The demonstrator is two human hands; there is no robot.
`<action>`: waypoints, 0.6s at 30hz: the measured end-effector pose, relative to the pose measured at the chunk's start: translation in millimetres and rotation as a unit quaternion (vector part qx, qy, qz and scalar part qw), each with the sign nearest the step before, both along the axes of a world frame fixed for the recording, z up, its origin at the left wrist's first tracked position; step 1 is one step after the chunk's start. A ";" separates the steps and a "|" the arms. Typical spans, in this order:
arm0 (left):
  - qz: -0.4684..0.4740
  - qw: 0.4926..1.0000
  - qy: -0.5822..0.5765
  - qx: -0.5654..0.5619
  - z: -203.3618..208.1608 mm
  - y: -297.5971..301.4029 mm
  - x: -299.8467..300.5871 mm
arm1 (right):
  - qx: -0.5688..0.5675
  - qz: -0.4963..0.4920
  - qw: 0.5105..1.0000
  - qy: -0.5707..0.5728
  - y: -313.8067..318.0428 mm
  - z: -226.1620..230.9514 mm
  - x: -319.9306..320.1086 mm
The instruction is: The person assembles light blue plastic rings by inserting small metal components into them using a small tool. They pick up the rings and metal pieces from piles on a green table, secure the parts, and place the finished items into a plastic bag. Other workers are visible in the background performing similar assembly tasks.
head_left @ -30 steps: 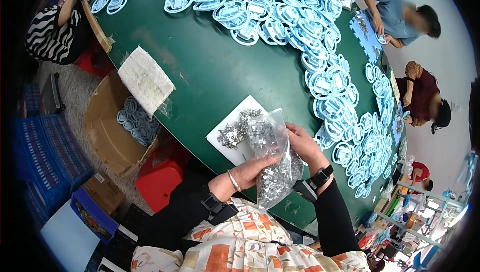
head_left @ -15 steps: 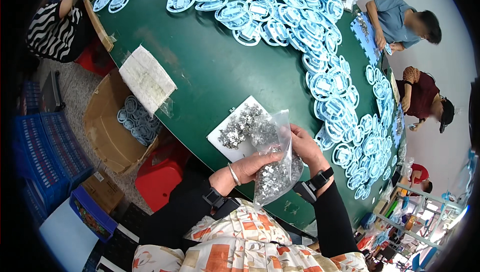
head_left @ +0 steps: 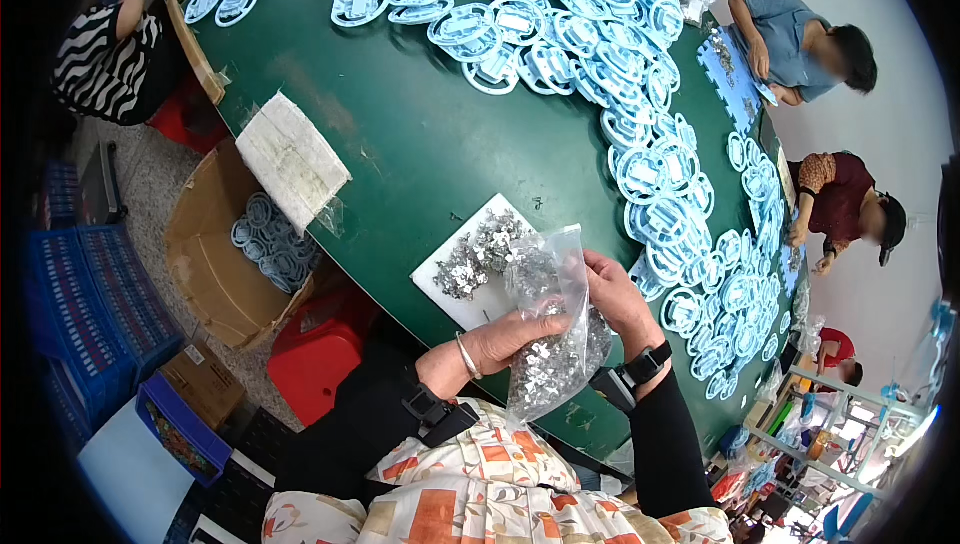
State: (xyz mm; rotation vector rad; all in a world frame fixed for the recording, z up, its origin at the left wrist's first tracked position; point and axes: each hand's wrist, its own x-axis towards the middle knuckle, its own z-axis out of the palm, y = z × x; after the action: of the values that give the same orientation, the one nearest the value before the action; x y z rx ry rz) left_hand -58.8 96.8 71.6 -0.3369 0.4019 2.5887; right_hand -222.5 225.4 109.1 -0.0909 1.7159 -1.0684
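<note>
- Loose bits [head_left: 539, 203] now lie on the table [head_left: 400, 144] just past the board, at two spots that were bare a second ago; both hands and the bag have edged slightly to the right.
- Far left, a person in a striped top [head_left: 108, 64] has one hand raised.
- Below that, blue crates [head_left: 95, 304] stand stacked.
- Next comes an open carton [head_left: 200, 279] with dull blue rings [head_left: 270, 244] inside.
- Close by the carton, a red stool [head_left: 318, 352] stands beside the table.
- On the table's edge lies a white pad [head_left: 292, 156], well apart from the hands.
- Further right, a white board [head_left: 470, 314] carries a heap of metal bits [head_left: 480, 256].
- Left hand [head_left: 500, 342]: grasping the bag from its left side, thumb laid across the plastic; the fingers behind it are hidden.
- Between the hands is the clear bag [head_left: 545, 376], partly filled with similar silvery bits; its upper part overlaps the board's right side in view, and its lower end hangs near the wearer's lap.
- Right hand [head_left: 620, 299]: fingers curled in, gripping the bag's upper right side.
- Pale blue rings [head_left: 650, 169] sweep in a thick band along the table.
- Across it, co-workers in a blue shirt [head_left: 795, 39] and a dark red top [head_left: 840, 189] face the table.
</note>
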 end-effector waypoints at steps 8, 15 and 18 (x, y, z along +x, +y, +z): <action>-0.008 1.000 0.009 -0.008 -14.2 2.8 -0.7 | -0.006 -0.014 1.000 -0.001 2.7 -4.7 6.2; -0.014 1.000 0.000 0.010 -14.7 4.3 0.8 | -0.003 -0.011 1.000 0.010 7.6 -10.4 6.1; -0.017 1.000 0.007 0.025 -11.0 -2.0 -4.4 | -0.010 -0.058 0.998 -0.003 2.9 1.2 5.1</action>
State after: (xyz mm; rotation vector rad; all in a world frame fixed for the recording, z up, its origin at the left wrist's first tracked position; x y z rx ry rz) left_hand -63.2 94.8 60.6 -0.2920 0.3433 2.5646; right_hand -217.4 228.3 110.3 -0.0015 1.7217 -1.1699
